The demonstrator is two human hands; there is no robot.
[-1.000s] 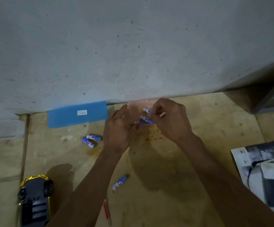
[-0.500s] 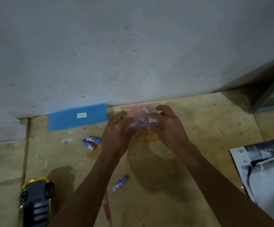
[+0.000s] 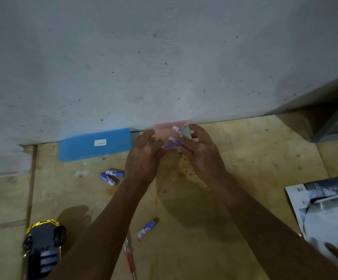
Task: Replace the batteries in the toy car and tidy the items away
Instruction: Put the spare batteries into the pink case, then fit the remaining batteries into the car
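Pink translucent plastic, a small open container (image 3: 165,131) against the foot of the grey wall (image 3: 164,57), is now cradled between both hands, where a second ago the right hand (image 3: 202,156) was holding separate blue batteries above it; the batteries in the container (image 3: 173,143) now show as a blurred blue-and-white cluster inside the pink walls, so the judgement is that spare cells are being sorted or put away rather than fitted. Left hand (image 3: 143,158): fingers curled against the near left side of the container, holding it. Right hand: fingers bent round the right side, with a small grey-white scrap (image 3: 185,131), perhaps packaging, pinched at the fingertips; what it is cannot be told. Toy car (image 3: 42,251): gold body with dark underside turned up, lying at the lower left of the brown surface (image 3: 244,158), well apart from both hands and untouched; whether its battery bay is open or filled is too dark to tell. Loose batteries: a pair (image 3: 111,175) just left of the left wrist, and a single cell (image 3: 146,229) between the forearms. Red-handled screwdriver (image 3: 129,257) lies near the bottom edge; blue lid or case (image 3: 95,144) rests against the wall; printed box or leaflet (image 3: 325,215) at right
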